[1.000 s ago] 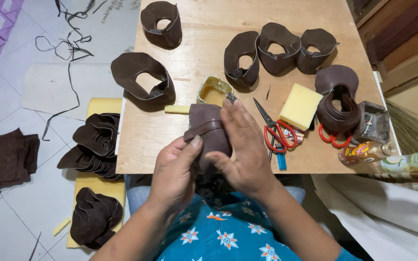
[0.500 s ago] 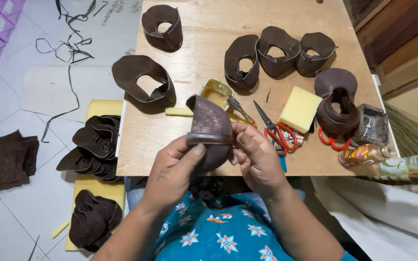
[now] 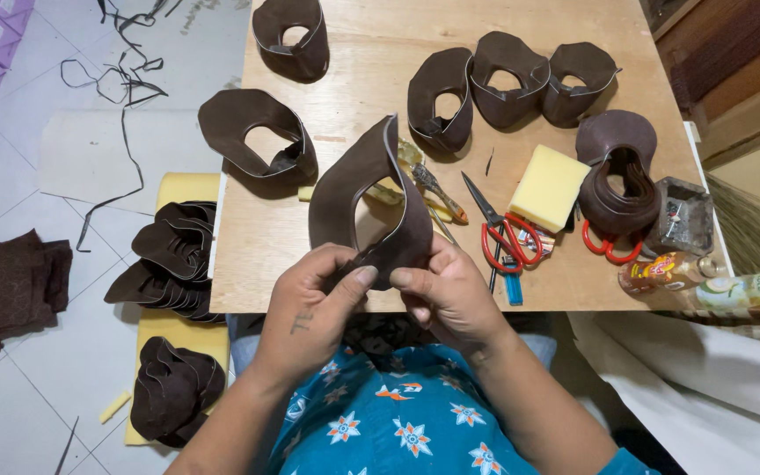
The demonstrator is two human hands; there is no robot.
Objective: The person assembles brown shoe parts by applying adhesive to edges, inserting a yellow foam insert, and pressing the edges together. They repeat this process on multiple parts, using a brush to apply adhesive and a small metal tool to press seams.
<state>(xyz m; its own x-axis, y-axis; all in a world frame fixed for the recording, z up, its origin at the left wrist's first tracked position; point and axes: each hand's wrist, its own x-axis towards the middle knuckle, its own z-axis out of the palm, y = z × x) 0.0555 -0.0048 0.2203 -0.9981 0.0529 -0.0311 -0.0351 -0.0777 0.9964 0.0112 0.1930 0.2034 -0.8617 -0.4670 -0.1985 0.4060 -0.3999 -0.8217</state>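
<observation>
Two hands grip one leather loop.
Left hand (image 3: pixel 310 303) and right hand (image 3: pixel 446 290) fingers pinch loop (image 3: pixel 358 189) near edge above tabletop (image 3: pixel 257 242).

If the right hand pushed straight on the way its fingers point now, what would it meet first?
The right hand points left, pinching the brown leather piece. Straight on, it would probably meet the left hand's thumb first, almost touching across the leather; depth is unclear.

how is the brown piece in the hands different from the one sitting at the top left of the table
The held brown piece is lifted off the table, pinched at its lower seam by the left hand and right hand; the top-left brown piece rests alone on the wood, untouched. The held one tilts toward the camera and looks larger; the other stands as a closed loop. Both are dark brown with a cut-out opening.
</observation>
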